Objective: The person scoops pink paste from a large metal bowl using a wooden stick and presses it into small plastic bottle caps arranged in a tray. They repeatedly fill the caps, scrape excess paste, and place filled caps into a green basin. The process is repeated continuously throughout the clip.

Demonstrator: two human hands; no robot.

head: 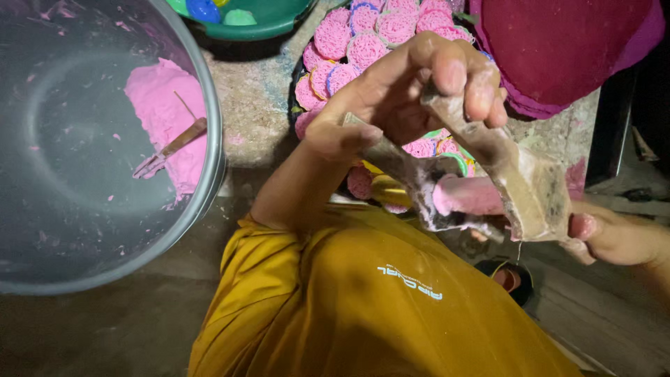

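My left hand (405, 91) is raised in front of me and grips the upper ends of a two-armed wooden press (520, 178), thumb on one arm and fingers on the other. A lump of pink dough (466, 195) sits between the two arms. My right hand (614, 237) comes in from the right edge and holds the press's lower end, its fingertips smeared with pink. My yellow shirt (377, 300) fills the lower middle of the view.
A big metal bowl (209, 174) at the left holds pink dough (164, 105) and a wooden stick (174, 145). Behind my hand lies a tray of lacy pink discs (363, 42) on coloured lids. A green basin (265, 24) and maroon cloth (565, 49) lie beyond.
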